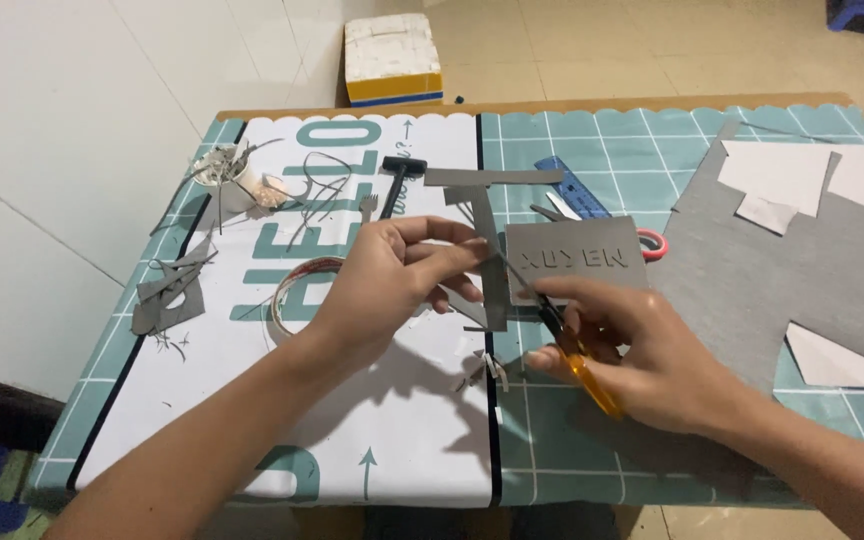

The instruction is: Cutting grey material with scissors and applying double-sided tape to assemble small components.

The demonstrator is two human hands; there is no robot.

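Two hands, left hand [392, 275] fingers pinching grey strip [489, 270], right hand [642, 350] gripping scissors [572, 350]

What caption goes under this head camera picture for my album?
Left hand pinches a thin grey card strip while right hand cuts it with orange-handled scissors over a teal grid mat.

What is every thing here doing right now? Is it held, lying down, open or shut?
left hand: pinching the grey strip
grey strip: held up, being cut
right hand: gripping the scissors
scissors: orange handles, blades at the strip
stencil card: lying flat, letters cut out
tape roll: lying flat
blue ruler: lying flat
white cup: upright, scraps inside
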